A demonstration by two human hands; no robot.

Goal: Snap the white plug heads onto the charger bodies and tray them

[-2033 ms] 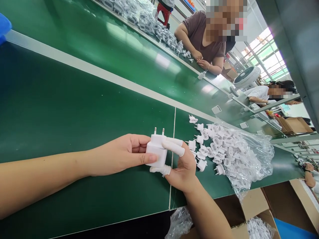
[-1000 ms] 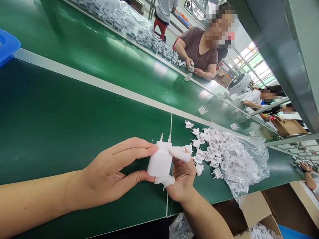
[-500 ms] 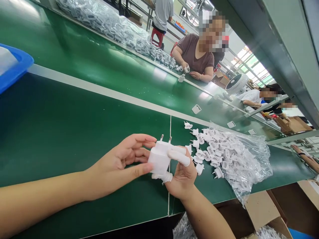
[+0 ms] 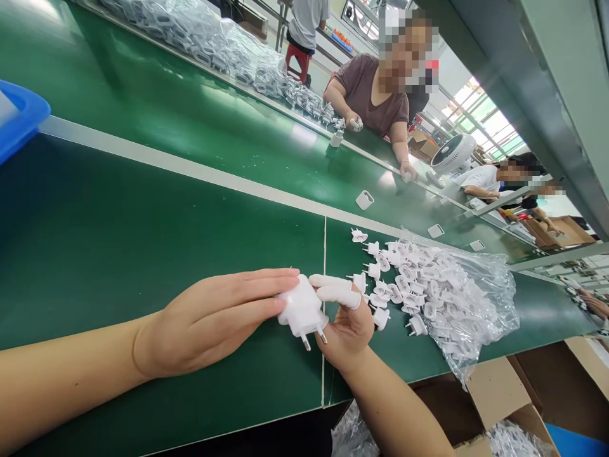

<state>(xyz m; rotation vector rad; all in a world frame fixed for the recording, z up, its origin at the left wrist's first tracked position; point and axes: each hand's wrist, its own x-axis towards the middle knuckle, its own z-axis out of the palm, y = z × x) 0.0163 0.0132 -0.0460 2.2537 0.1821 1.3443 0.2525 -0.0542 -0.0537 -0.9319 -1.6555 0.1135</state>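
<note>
A white two-pin plug charger (image 4: pixel 299 306) is held between my hands above the green work surface, its metal pins pointing down toward me. My left hand (image 4: pixel 219 314) grips its left side with thumb and straight fingers, closed on it. From the right, my right hand (image 4: pixel 349 324) pinches the same charger; white finger cots cover some of its fingertips. Its thumb is partly hidden behind the charger. Just beyond my right hand lie several loose white plug pieces (image 4: pixel 380 317), spilling from a clear plastic bag (image 4: pixel 476 304) full of them.
A blue tray (image 4: pixel 28 124) stands at the far left. White covers (image 4: pixel 365 200) lie spaced along the green belt (image 4: pixel 228 143). Across it, a co-worker (image 4: pixel 371 89) handles white pieces beside a bagged heap (image 4: pixel 204 47). Cardboard boxes (image 4: pixel 499 390) stand below the bench edge at right.
The charger has been turned over between my hands, its pins swinging from up to down. My left hand has rolled over with it. The belt's white covers have shifted slightly left.
</note>
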